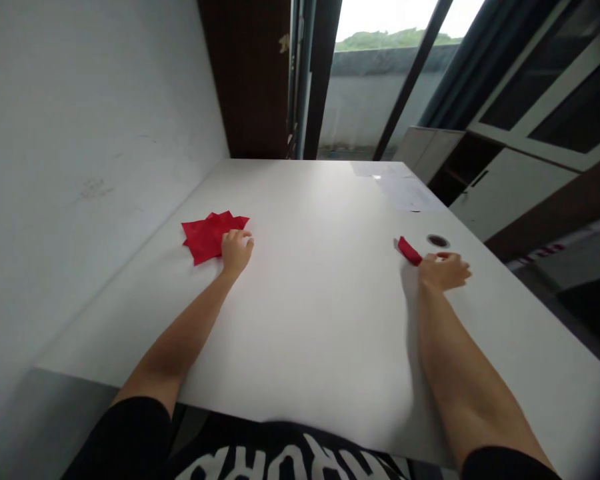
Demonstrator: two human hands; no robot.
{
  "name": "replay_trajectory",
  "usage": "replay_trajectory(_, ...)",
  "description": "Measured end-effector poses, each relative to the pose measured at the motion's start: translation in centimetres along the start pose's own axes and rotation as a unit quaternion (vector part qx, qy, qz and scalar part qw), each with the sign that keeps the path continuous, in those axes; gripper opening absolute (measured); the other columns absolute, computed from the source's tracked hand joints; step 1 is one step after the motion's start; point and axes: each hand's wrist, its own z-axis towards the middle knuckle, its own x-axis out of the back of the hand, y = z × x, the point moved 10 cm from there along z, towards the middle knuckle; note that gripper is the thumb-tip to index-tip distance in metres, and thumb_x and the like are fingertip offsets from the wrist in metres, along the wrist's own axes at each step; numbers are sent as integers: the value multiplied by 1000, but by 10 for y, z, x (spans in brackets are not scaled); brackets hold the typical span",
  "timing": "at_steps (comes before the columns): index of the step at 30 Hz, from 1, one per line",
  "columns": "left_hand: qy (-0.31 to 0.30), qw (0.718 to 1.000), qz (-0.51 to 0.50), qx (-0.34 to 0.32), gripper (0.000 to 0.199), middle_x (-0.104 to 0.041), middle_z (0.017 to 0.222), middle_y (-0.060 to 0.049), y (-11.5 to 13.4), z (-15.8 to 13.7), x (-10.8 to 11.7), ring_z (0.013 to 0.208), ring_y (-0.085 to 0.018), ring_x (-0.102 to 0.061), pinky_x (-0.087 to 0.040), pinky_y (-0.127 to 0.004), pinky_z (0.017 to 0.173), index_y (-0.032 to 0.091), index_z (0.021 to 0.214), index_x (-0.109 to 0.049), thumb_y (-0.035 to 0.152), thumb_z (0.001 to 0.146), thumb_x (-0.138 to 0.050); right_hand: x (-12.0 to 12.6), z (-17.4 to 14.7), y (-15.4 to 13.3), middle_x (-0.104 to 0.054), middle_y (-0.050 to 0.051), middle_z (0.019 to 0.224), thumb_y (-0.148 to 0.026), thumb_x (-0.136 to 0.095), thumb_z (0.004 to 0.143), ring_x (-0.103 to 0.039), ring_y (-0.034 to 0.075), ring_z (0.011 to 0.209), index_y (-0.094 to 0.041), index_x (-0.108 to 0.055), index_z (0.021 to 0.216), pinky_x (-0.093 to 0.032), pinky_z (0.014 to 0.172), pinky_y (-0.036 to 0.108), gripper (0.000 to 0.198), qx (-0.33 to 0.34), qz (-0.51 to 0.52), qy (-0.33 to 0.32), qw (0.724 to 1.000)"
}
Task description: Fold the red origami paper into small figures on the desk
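Note:
Toward the left side of the white table (pixel 320 280) lies a pile of thin red sheets (pixel 205 239), fanned so several corners stick out; whether they are paper or cloth I cannot tell. My left hand (pixel 237 252) rests at the pile's right edge with its fingers curled closed, and what they hold, if anything, is hidden. Over on the right, a narrow folded red piece (pixel 409 251) pokes out to the left of my right hand (pixel 445 271). That hand's fingers are closed and appear to grip its near end.
A pale wall (pixel 95 167) runs along the table's left side. Clear or white sheets (pixel 400 190) lie at the far right corner. A round dark cable hole (pixel 438 241) is set in the tabletop just beyond my right hand. Cabinets (pixel 520 180) stand beyond the right edge.

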Motion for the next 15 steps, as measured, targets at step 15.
replay_trajectory(15, -159, 970, 133, 124, 81, -45, 156, -21, -103, -10, 13, 142, -41, -43, -34, -54, 114, 15, 153, -42, 67, 91, -50, -21, -219, -198, -67, 10, 101, -20, -53, 92, -54, 28, 103, -19, -67, 96, -40, 93, 40, 15, 547, 112, -208, 803)
